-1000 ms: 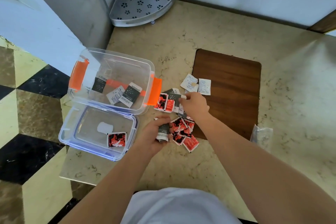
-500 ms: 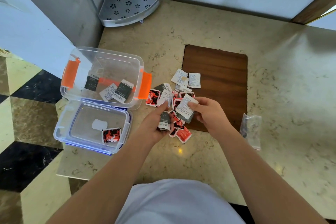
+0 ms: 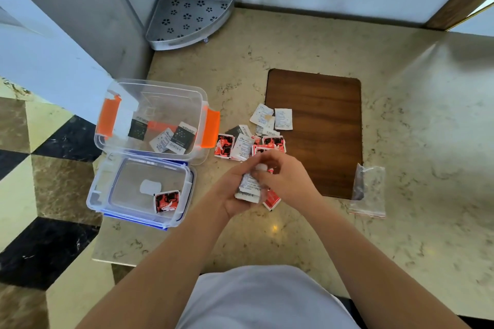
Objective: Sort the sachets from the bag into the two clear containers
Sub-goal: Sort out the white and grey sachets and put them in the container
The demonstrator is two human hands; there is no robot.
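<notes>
Marbled desk [image 3: 347, 235] carried the loose sachets [image 3: 242, 145] beside both clear containers [image 3: 149, 117], while a small stack [image 3: 248, 188] was pinched in the left hand [image 3: 235, 192] and right hand [image 3: 283, 181]; light, flat, slippery packets were judged best gripped by their edges.

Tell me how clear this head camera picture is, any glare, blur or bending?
Head view: wide-angle bending curves the wall edges; a small glare spot shines on the marble counter below the hands; the left hand, right hand and the sachets they hold look slightly motion-blurred; the print is unreadable.
</notes>
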